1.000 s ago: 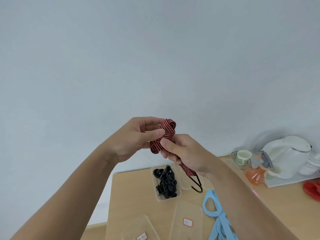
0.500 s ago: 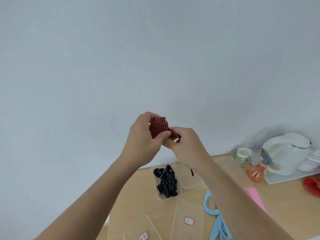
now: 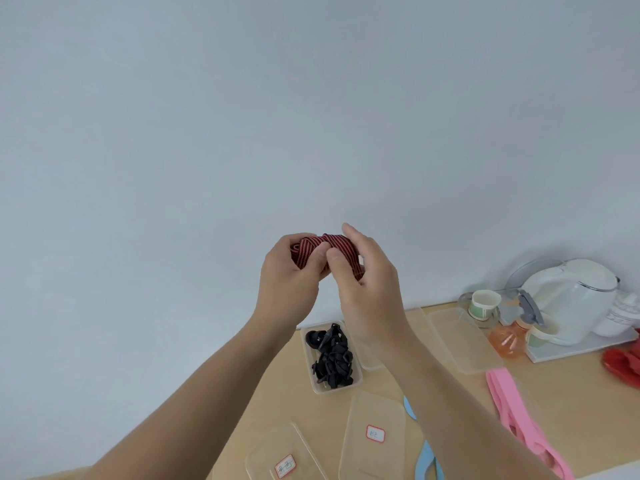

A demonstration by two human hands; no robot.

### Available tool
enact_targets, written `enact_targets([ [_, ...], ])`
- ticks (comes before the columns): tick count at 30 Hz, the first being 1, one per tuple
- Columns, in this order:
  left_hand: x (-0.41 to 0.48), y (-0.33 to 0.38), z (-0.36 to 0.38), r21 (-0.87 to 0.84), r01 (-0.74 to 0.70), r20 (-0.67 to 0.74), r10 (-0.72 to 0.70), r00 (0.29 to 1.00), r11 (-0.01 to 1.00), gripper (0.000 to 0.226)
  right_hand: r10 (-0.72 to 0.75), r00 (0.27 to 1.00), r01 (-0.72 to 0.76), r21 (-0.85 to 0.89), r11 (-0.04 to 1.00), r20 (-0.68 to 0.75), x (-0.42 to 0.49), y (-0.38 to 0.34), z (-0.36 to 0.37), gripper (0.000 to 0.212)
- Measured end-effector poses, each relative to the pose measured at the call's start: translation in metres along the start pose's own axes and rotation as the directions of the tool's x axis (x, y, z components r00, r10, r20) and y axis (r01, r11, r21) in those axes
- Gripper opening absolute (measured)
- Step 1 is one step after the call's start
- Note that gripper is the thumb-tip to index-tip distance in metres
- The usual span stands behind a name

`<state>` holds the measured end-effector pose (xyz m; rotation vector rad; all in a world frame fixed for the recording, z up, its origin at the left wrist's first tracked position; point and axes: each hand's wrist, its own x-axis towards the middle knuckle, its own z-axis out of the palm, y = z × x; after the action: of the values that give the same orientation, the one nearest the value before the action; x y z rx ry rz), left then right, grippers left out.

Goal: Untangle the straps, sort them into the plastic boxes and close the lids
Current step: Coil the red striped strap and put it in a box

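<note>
Left hand (image 3: 291, 277), held up in front of the wall well above the surface (image 3: 277, 389), has its fingers curled round a bunched red-and-black striped strap (image 3: 320, 247). So that strap is in the air, not boxed yet. Below, near the front edge, two clear lids w/ red-bordered labels, one to the left (image 3: 270, 445) and one to its right (image 3: 375, 407), lie loose, so no lid is on. Label text is too small to read. Behind them the box w/ black straps (image 3: 320, 386) is filled & open; that colour looks sorted. Right hand (image 3: 369, 285) pinches the same striped strap btwn thumb & forefinger, other fingers loosely spread. The strap's ends are hidden behind both hands, so can't tell if it's fully untangled. A second box sits just beside the black one but the right forearm covers most of it; contents unknown. Blue strap (image 3: 425, 460) is half hidden by the arm & cut off at the bottom. Further right a third clear box (image 3: 460, 341) looks empty, and the pink strap (image 3: 509, 407) lies loose on the surface. Est. roughly a third done: striped, blue & pink to box, then all lids.
</note>
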<state>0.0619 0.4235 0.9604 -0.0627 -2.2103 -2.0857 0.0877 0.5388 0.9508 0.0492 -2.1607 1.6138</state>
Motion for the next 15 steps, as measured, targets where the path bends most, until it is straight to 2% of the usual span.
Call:
enact_targets([
  [5,-0.005,-0.001,0.009,-0.209,0.097,0.014,-0.096,0.995,0.973,0.018,0.050,0.988,-0.032,0.119,0.992,-0.146,-0.005,0.001,0.010,0.016],
  [8,-0.005,-0.001,0.014,-0.270,0.124,-0.024,-0.135,0.991,0.955,0.021,0.053,0.982,-0.026,0.148,0.989,-0.180,-0.013,0.002,0.014,0.021],
  [11,0.000,-0.004,0.015,-0.312,0.159,-0.029,-0.177,0.984,0.937,0.026,0.055,0.986,-0.033,0.142,0.989,-0.156,-0.029,0.005,0.024,0.029],
  [13,0.000,-0.002,0.016,-0.382,0.226,-0.004,-0.246,0.969,0.896,0.027,0.136,0.984,-0.104,0.247,0.963,-0.117,-0.037,0.006,0.028,0.029],
  [15,-0.004,-0.003,0.016,-0.413,0.282,0.035,-0.295,0.955,0.866,0.027,0.274,0.958,-0.219,0.400,0.890,-0.085,-0.035,0.008,0.025,0.033],
])
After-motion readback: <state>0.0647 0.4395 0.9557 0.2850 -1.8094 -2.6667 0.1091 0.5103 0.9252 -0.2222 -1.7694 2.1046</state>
